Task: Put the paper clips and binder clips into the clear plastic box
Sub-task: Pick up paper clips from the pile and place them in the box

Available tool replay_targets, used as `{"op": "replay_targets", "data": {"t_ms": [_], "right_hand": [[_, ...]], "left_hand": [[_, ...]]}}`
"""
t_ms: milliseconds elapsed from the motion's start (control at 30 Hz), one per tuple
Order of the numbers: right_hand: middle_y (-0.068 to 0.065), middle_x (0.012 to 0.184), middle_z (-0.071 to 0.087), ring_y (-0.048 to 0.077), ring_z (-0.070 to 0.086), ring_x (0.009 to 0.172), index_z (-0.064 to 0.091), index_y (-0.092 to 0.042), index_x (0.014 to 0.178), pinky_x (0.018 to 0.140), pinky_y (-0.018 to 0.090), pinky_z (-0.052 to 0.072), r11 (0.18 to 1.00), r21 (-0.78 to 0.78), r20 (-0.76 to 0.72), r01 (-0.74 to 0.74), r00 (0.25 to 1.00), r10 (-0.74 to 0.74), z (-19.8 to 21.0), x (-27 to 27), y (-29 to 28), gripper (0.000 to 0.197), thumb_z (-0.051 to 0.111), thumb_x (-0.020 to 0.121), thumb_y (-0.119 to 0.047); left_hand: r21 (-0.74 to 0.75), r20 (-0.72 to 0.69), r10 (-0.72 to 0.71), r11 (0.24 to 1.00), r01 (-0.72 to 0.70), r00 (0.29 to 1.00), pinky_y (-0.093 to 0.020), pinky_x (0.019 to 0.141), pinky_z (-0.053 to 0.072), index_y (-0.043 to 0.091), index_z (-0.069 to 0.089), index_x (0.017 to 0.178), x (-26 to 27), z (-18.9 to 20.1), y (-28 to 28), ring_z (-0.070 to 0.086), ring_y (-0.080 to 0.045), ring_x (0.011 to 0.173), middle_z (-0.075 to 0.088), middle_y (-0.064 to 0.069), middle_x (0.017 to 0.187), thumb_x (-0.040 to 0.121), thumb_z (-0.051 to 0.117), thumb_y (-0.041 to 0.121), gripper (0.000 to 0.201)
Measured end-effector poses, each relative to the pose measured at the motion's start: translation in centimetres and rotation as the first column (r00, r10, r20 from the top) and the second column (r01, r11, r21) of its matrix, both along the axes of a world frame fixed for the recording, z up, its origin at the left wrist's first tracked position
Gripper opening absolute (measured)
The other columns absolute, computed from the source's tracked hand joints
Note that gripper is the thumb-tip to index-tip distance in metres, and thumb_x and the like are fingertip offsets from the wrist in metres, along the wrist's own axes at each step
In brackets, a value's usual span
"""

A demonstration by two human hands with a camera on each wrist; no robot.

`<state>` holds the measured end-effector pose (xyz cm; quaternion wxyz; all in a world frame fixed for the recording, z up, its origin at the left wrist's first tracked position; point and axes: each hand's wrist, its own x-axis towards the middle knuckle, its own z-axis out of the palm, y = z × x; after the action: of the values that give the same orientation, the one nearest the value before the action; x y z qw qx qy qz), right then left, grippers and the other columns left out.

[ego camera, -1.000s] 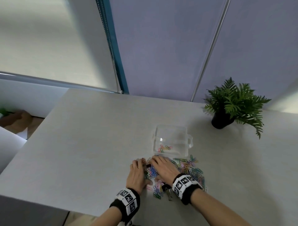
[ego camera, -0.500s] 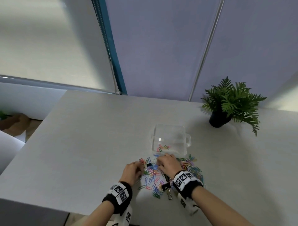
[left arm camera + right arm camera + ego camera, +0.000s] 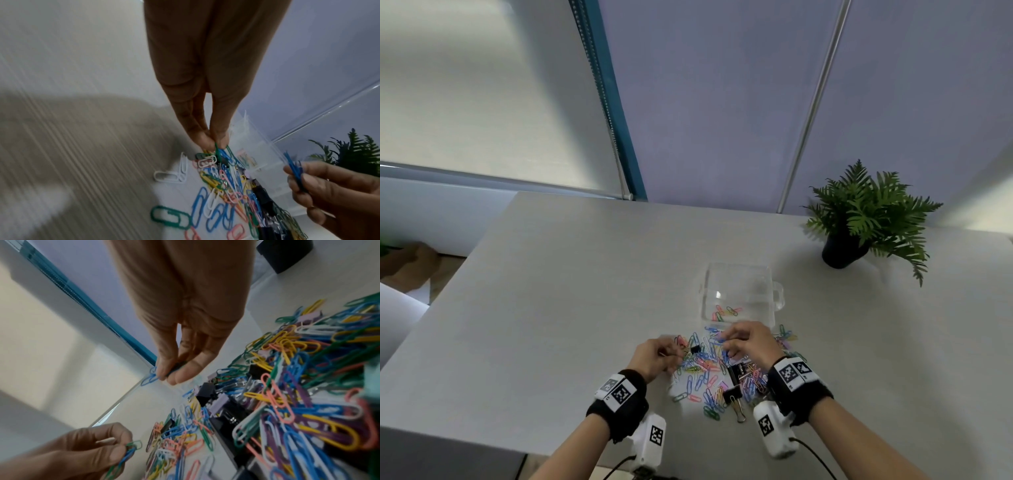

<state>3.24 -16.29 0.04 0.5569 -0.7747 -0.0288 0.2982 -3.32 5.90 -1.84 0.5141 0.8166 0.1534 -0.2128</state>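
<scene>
A clear plastic box [image 3: 738, 291] stands open on the table with a few paper clips [image 3: 726, 311] inside. Just in front of it lies a pile of coloured paper clips [image 3: 705, 373] mixed with black binder clips [image 3: 732, 399]. My left hand [image 3: 675, 353] hovers over the pile's left edge and pinches green and blue paper clips [image 3: 221, 152] between thumb and fingers. My right hand [image 3: 724, 342] is a little above the pile near the box's front wall, pinching a small bunch of blue paper clips [image 3: 150, 378].
A potted fern [image 3: 859, 222] stands at the back right of the pale table [image 3: 551, 308]. The table's left edge and near edge drop off close to my wrists. A wall and blinds rise behind the table.
Both hands have lifted off the pile with clips pinched. The left hand drew back to the left; the right hand rose toward the box.
</scene>
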Motion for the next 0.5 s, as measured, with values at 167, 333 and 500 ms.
{"op": "replay_targets", "data": {"t_ms": [167, 333, 500], "right_hand": [[0.011, 0.075, 0.068, 0.010, 0.061, 0.057, 0.069, -0.004, 0.085, 0.058, 0.016, 0.054, 0.994, 0.011, 0.066, 0.112, 0.991, -0.113, 0.3, 1.4, -0.5, 0.010, 0.063, 0.079, 0.003], [0.007, 0.086, 0.067, 0.016, 0.062, 0.070, 0.066, -0.007, 0.088, 0.066, 0.017, 0.054, 0.968, -0.033, 0.223, 0.249, 0.946, -0.236, 0.9, 3.7, -1.1, 0.011, 0.060, 0.082, -0.001], [0.012, 0.098, 0.068, 0.021, 0.062, 0.089, 0.067, -0.003, 0.097, 0.088, 0.025, 0.047, 0.942, -0.290, 0.400, 0.172, 0.915, -0.044, 0.8, 4.5, -1.3, 0.018, 0.059, 0.082, 0.001]], "left_hand": [[0.023, 0.101, -0.026, 0.999, 0.023, 0.995, -0.015, 0.064, 0.051, 0.021, 0.065, 0.070, 1.5, 2.7, -0.8, 0.059, 0.002, 0.053, 0.066, 0.009, 0.065, 0.080, 0.065, 0.002, 0.022], [0.082, 0.233, -0.073, 0.995, 0.055, 0.970, -0.011, 0.072, 0.050, 0.006, 0.065, 0.096, 6.3, 5.4, -3.6, 0.061, -0.006, 0.072, 0.068, -0.005, 0.089, 0.087, 0.058, 0.007, 0.011], [0.284, 0.204, -0.281, 0.934, 0.218, 0.938, -0.026, 0.100, 0.040, 0.010, 0.061, 0.118, 8.6, 5.9, -4.6, 0.058, -0.022, 0.112, 0.063, -0.010, 0.121, 0.088, 0.055, 0.003, 0.031]]}}
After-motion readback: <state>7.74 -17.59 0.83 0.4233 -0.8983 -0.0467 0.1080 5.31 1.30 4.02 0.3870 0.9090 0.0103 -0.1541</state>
